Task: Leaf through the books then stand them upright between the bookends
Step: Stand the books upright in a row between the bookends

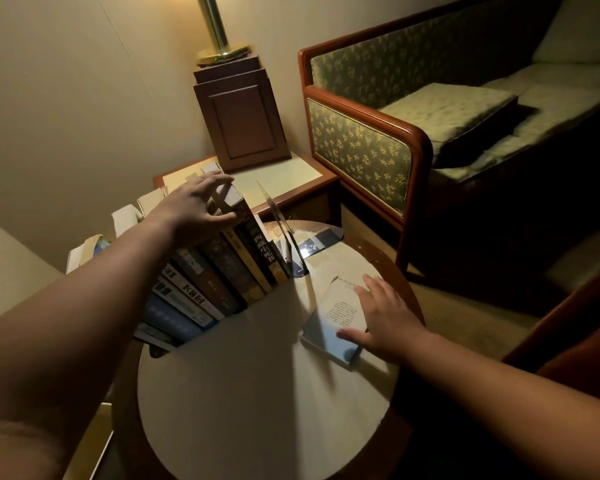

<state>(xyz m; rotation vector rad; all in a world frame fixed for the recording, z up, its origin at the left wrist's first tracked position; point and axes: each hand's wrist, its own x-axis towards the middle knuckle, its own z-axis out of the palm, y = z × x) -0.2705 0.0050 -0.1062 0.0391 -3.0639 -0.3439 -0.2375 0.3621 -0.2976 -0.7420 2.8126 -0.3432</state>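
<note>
Two bare hands are at work over a round, pale-topped counter (257,393). A row of books (215,282) stands upright along its left side, spines facing the person and leaning a little. At the far right end of the row a clear bookend (281,220) stands tilted just beside the last spine, with its flat foot lying on the counter. The left hand (194,206) reaches across and grips the tops of the books near that far end, fingers curled over their upper edges and the thumb against the spines. Apart from the row, on the right side of the counter, one thin book (329,327) lies flat, pale blue with a lighter patch of small print. The right hand (385,320) rests on it with straight, spread fingers, the palm over its right edge. Behind the counter a low side table (305,171) carries a wooden lamp base (243,123), and a green patterned armchair (361,140) with a wooden frame stands to the right.
</note>
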